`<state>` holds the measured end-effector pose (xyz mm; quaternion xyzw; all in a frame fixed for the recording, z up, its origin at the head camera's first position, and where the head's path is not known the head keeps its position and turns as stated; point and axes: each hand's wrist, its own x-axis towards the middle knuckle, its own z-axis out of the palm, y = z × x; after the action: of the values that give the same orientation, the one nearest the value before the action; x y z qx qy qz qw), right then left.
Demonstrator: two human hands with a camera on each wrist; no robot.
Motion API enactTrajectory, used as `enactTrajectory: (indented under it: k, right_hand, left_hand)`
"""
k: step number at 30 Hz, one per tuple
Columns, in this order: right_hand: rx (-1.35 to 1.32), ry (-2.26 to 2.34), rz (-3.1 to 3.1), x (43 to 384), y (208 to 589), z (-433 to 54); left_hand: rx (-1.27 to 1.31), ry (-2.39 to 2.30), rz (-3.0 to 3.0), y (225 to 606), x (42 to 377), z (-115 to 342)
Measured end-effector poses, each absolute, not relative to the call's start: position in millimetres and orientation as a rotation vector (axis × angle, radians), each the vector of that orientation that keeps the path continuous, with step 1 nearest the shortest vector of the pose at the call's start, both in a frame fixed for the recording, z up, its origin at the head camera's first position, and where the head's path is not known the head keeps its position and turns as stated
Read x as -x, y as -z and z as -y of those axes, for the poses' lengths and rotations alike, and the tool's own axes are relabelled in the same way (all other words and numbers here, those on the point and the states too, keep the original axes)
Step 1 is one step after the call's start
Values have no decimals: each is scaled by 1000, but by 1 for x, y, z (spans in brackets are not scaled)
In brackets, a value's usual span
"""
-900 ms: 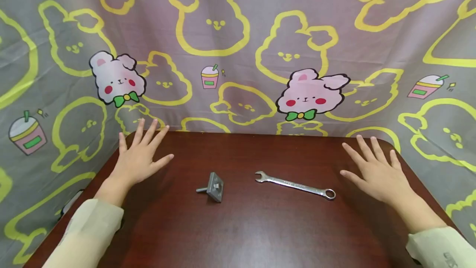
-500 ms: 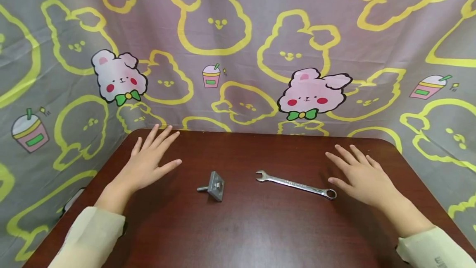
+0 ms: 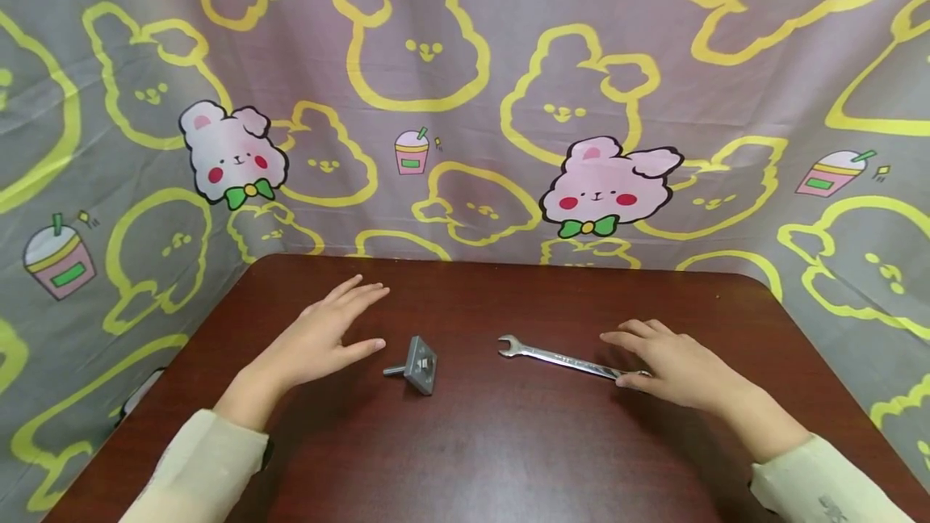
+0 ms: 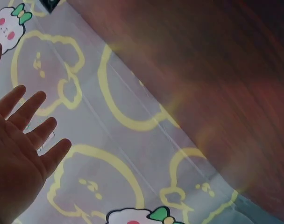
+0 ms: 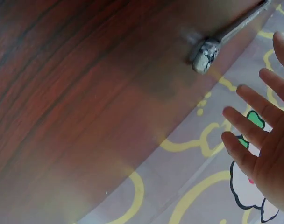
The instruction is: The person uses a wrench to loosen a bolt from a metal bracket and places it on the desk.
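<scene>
A grey square plate [image 3: 421, 366] stands on edge on the table, with a bolt [image 3: 394, 370] sticking out of its left side. To its right lies a silver combination wrench [image 3: 555, 359], open end to the left. My left hand [image 3: 320, 341] hovers just left of the bolt, holding nothing, fingers extended and thumb apart. Over the wrench's ring end, my right hand [image 3: 672, 366] hangs with relaxed fingers and hides most of the ring. The right wrist view shows that ring end [image 5: 205, 58] beyond spread fingers. Only the left hand [image 4: 16, 154], cloth and table appear in the left wrist view.
The dark brown table [image 3: 472, 458] has rounded far corners. A grey cloth [image 3: 465, 127] with yellow outlines and rabbit prints hangs behind it and along both sides. A small black-and-white item [image 3: 144, 394] shows past the left table edge.
Both hands have moved inward and lower, the left toward the bolt, the right over the wrench's ring end. Their spread fingers have drawn closer together. The plate and wrench lie as before.
</scene>
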<state>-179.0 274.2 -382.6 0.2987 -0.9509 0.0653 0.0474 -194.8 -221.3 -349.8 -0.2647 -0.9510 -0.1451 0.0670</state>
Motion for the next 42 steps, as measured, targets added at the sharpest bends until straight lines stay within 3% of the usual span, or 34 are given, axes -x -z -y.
enactTrajectory:
  k: [15, 42]
  right_hand:
    - [-1090, -596, 3059, 195, 397, -264]
    - [-1079, -926, 3004, 210, 417, -263]
  left_hand:
    - [887, 606, 3038, 365, 196, 204]
    - [1083, 1026, 3161, 383, 215, 194]
